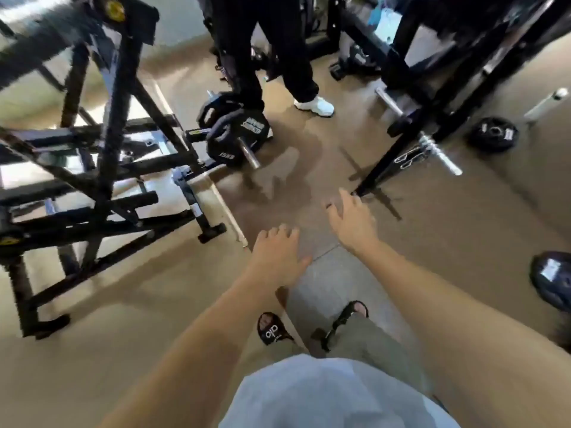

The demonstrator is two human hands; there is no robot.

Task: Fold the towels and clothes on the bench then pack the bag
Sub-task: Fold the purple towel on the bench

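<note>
Left hand: the left hand hangs low centre of the frame, arm stretched forward, fingers spread and relaxed, grip empty.
Right hand: the right hand reaches a touch further up and to the right, fingers loose and apart, nothing held there either.
Towels, clothes, bag: none of them in view! No cloth, no bag, and no padded bench top that can be made out, so where the task's things lie cannot be told from here.
Left side: a black steel frame fills the upper and middle left, blurred, with a loaded weight plate on a bar end just right of it.
Right side: a black rack leans across the upper right, a loose plate flat on the floor beyond it, another dark plate at the right edge.
Top centre: a second person's dark trouser legs and a white shoe stand between the two machines.
Below: the wearer's own feet in black slides on the brown floor, grey shirt at the bottom edge.
Step in hand: by the look of it, walking over, with folding not yet begun.
Risk: open slides among bar ends and plates, a stubbed toe or a trip looks likely if the feet drift right.
Risk again: the gap ahead is narrow, and the other person stands in it, so a bump could follow.
</note>
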